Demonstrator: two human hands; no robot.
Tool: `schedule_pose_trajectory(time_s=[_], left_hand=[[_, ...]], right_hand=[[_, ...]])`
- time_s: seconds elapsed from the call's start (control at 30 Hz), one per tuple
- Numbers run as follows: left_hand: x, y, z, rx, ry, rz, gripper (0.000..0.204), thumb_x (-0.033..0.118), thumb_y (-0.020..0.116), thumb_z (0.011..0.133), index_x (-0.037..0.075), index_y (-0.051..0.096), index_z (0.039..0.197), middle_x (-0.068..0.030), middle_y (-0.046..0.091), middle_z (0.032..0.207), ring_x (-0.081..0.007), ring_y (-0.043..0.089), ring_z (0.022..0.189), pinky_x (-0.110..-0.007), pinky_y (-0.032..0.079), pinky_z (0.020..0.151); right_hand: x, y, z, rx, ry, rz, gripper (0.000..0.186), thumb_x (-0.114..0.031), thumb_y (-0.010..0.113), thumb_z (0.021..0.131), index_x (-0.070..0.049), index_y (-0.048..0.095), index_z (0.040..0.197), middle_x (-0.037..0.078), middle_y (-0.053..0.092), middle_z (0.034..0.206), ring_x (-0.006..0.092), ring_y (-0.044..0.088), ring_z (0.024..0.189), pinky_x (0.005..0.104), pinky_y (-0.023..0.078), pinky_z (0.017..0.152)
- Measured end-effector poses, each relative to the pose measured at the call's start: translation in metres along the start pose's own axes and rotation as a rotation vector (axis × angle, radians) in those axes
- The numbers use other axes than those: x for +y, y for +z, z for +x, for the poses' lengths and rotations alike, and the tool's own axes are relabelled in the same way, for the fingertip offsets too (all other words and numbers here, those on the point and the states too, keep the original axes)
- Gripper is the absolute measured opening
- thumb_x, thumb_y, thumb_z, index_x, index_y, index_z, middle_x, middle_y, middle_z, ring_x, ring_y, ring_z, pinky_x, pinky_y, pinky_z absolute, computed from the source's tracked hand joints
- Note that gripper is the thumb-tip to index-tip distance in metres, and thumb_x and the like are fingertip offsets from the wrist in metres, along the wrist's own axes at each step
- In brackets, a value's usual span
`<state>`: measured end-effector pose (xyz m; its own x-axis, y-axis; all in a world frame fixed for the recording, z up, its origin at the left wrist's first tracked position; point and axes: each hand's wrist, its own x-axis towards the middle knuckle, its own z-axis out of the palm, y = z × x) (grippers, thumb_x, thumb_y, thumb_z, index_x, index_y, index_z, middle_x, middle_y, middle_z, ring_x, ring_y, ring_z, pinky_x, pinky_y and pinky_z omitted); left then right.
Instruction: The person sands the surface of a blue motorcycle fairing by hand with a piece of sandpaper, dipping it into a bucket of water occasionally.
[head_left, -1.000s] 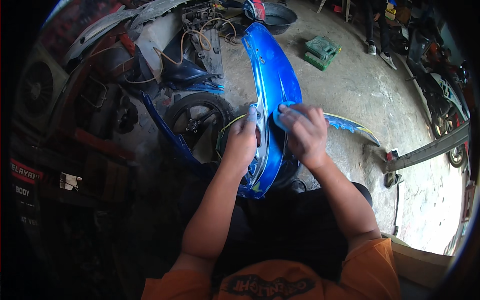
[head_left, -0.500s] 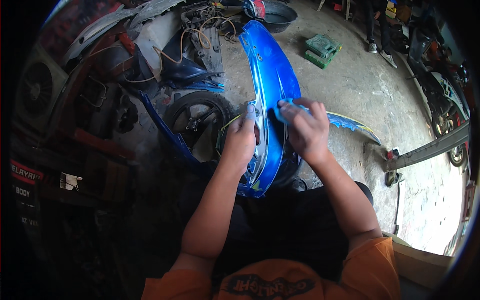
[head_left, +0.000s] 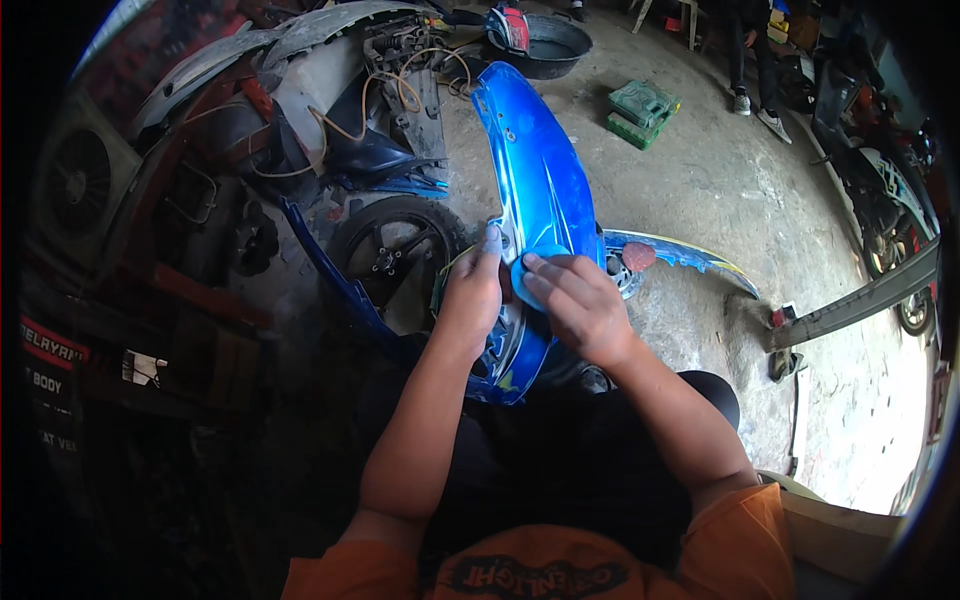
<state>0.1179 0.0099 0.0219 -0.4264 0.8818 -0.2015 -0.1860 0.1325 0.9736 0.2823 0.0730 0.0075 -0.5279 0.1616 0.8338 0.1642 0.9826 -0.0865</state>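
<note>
The right hand (head_left: 580,305) has slid down the blue motorcycle panel (head_left: 535,190) at frame centre — fingers together, pressing a blue pad (head_left: 535,268) — while the left hand (head_left: 472,295) clamps its edge; a loosened grip could tip it.

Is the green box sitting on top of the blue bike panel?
No, the green box sits on the concrete floor, apart from the blue panel.

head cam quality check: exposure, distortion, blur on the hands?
Head view: strong fisheye, black vignette at the corners, and the grey bar at right bends. The left side is deep in shadow; the concrete floor is daylit, nearly blown out at lower right. The left hand, right hand and glossy blue panel are sharp, with soft sheen.
</note>
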Motion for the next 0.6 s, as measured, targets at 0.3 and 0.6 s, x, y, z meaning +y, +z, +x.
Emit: schedule_pose_trajectory(time_s=[0.3,0.6], left_hand=[[0.001,0.008,0.005,0.043,-0.019,-0.050,0.055,0.055,0.049,0.116,0.010,0.068,0.090,0.0060,0.051,0.071,-0.0063,0.047,0.066,-0.027,0.038,0.063],[-0.005,0.010,0.006,0.041,-0.054,-0.018,0.055,0.057,0.050,0.115,0.009,0.065,0.094,0.0032,0.057,0.082,-0.0084,0.052,0.077,-0.028,0.042,0.071]], right_hand=[[0.000,0.001,-0.008,-0.024,0.024,0.020,0.040,0.004,0.072,0.074,0.000,0.074,0.114,0.015,0.076,0.118,0.0308,0.071,0.095,0.0409,0.060,0.083],[-0.004,-0.007,-0.005,-0.055,0.008,-0.004,0.038,0.008,0.072,0.075,0.002,0.072,0.113,0.017,0.078,0.117,0.0327,0.073,0.091,0.0407,0.057,0.077]])
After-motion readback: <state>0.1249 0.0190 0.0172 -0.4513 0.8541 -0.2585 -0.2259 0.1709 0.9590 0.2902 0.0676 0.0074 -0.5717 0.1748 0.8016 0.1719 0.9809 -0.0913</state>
